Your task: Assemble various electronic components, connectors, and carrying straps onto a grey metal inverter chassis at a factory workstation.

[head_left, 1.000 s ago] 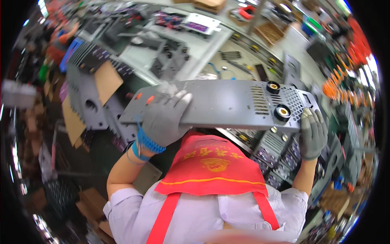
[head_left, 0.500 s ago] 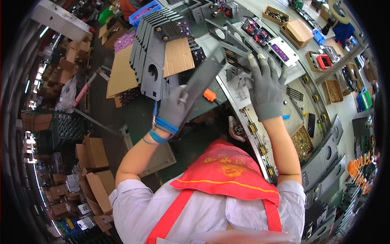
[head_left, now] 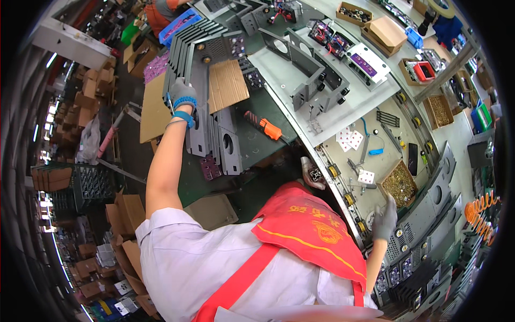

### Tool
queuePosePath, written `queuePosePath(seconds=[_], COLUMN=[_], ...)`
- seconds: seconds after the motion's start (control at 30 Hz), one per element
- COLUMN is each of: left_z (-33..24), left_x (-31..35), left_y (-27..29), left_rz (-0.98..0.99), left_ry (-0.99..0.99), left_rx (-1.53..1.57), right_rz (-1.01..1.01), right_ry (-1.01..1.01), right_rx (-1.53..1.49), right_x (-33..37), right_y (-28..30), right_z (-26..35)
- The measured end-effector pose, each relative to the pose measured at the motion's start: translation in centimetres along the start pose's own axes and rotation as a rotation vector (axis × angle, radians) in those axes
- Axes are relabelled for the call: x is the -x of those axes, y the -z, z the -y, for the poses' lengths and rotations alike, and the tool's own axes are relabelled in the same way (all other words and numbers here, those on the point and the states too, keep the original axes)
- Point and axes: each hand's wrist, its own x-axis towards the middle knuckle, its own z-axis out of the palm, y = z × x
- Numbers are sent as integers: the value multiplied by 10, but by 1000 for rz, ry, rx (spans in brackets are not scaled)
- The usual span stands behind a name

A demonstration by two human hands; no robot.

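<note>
At the left, my left hand [head_left: 183, 92], in a grey glove with a blue wrist strap, has its fingers closed over the edge of a grey metal panel [head_left: 198, 129] in the upright stack. Cutouts and a bent edge show on the panels. Low on the right, my gloved right hand [head_left: 384, 221] is held with fingers apart and nothing visible in it. It is just below a box of small brass-coloured screws [head_left: 398, 185], beside a row of grey panels [head_left: 429, 214]. Two bent grey brackets [head_left: 314, 80] stand on the white work surface.
An orange-handled tool [head_left: 270, 129] lies on the green table. A cardboard sheet [head_left: 228, 86] leans among the stacked panels. Playing-card-like pieces [head_left: 350, 139], a black phone-like slab [head_left: 412, 159] and a rail [head_left: 332, 170] are near my right side. Another person [head_left: 158, 19] is at the far left.
My left hand has moved away and left, from the carried panel's spot to the stack. My right hand has left the bracket and come back toward me, to the right. The brackets now stand free.
</note>
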Motion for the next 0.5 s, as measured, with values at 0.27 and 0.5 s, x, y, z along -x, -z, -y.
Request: queuePosePath(seconds=[0.27,0.5], left_z=[12,45], left_x=[-17,-52], left_y=[-26,-44], left_rz=[-101,-1], left_ry=[-62,-550], left_rx=[-167,-310], right_rz=[-179,-53], right_ry=[-918,-1138], right_rx=[405,167], right_x=[130,161], right_y=[26,11], right_z=[-146,-154])
